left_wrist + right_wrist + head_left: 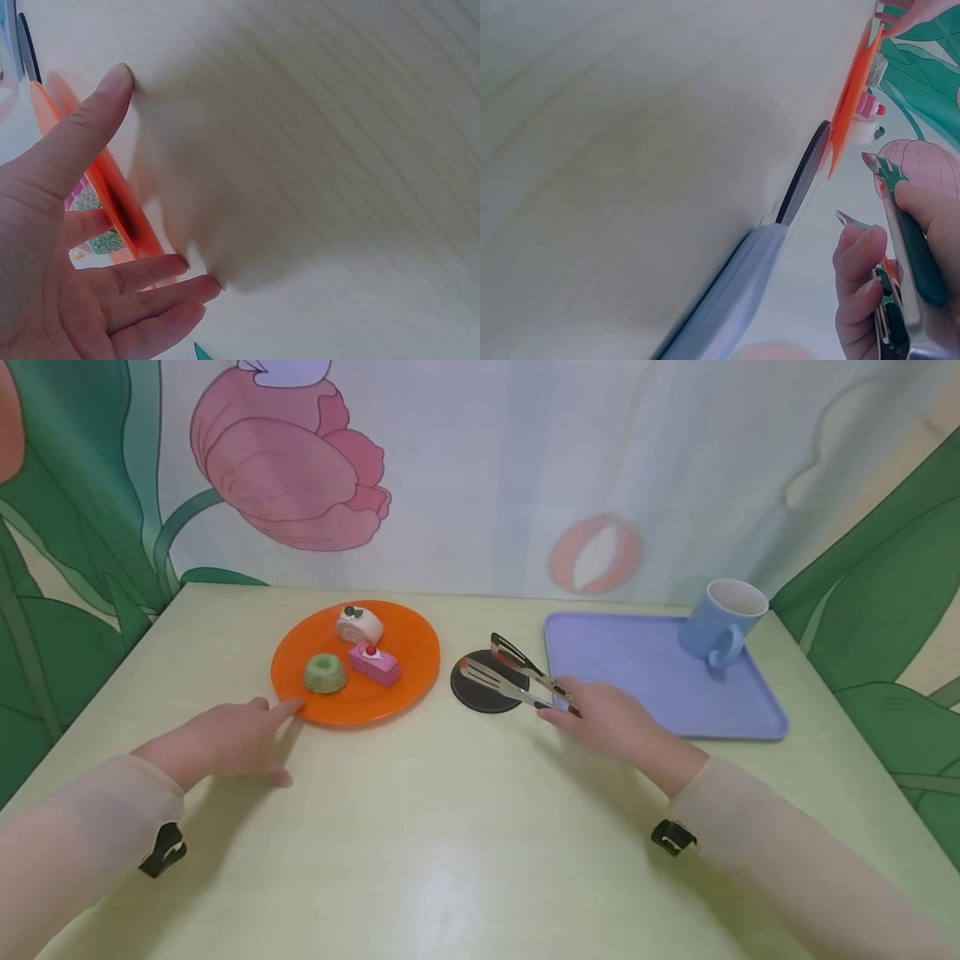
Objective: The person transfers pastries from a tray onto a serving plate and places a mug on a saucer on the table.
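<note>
My right hand (609,717) grips a pair of metal tongs (498,681) with dark handles. The tongs' two slotted ends stand apart above a round black coaster (480,697). In the right wrist view the thumb and fingers wrap the tongs' handles (919,259). My left hand (232,739) reaches to the near left rim of an orange plate (405,693), its index finger touching it and its thumb spread away. On the plate are a green ring cake (325,674), a pink cake slice (374,664) and a white cake roll (360,626).
A lavender tray (622,652) lies at the right of the table (420,843). At its far right corner stands a light blue mug (708,622), handle toward the front. A curtain with flower prints (292,460) hangs behind the table's back edge.
</note>
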{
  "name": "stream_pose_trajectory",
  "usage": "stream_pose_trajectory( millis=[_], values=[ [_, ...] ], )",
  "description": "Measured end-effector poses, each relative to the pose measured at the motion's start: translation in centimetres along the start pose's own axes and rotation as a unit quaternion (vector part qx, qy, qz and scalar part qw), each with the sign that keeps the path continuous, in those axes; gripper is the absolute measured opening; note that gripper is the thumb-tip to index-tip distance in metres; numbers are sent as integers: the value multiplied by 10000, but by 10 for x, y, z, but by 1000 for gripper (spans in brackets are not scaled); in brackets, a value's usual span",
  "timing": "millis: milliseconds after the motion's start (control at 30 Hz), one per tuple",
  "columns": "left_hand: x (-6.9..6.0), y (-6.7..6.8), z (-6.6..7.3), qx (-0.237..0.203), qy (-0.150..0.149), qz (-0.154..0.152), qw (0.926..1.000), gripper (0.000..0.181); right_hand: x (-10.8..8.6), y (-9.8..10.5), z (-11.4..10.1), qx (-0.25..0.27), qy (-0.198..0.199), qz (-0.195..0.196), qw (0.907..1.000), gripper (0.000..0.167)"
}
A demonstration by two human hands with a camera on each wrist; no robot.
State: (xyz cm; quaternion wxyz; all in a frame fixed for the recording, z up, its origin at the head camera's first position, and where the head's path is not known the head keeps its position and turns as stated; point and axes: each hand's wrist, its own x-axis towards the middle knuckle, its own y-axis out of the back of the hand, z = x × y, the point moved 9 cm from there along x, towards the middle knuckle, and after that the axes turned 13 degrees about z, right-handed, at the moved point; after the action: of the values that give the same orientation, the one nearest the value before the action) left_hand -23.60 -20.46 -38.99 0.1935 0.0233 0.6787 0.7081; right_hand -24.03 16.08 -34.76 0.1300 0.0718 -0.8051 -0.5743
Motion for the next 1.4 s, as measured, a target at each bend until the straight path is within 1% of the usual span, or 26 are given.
stream_pose_trajectory(
  millis=[133, 267, 467, 533, 633, 867, 967, 1233, 1400],
  values=[
    [0, 2, 0, -68, 49, -9, 10000, 115, -3, 5, 5, -2, -19, 43, 10000, 38],
    [-1, 2, 0, -87, 58, -57, 9999, 115, -7, 8, 11, 30, -6, 26, 10000, 40],
    [0, 2, 1, -75, 67, -59, 9999, 115, -14, 15, 22, -140, -249, -79, 9996, 56],
    [0, 3, 0, -76, 86, -78, 9999, 115, -16, 18, 26, -131, -290, -94, 9994, 59],
    [-1, 3, -1, -105, 123, -126, 9998, 117, -19, 19, 30, -133, -301, -102, 9994, 59],
    [0, 2, -2, -128, 126, -126, 9998, 117, -27, 24, 37, -14, -318, 35, 9995, 48],
    [0, 2, -3, -103, 107, -107, 9998, 118, -30, 26, 39, 33, -370, 57, 9993, 47],
    [1, 1, -3, -78, 78, -95, 9999, 118, -37, 29, 47, 59, -496, 21, 9987, 52],
    [1, 1, -3, -59, 41, -84, 9999, 118, -43, 32, 52, 188, -591, 33, 9981, 53]
  ],
)
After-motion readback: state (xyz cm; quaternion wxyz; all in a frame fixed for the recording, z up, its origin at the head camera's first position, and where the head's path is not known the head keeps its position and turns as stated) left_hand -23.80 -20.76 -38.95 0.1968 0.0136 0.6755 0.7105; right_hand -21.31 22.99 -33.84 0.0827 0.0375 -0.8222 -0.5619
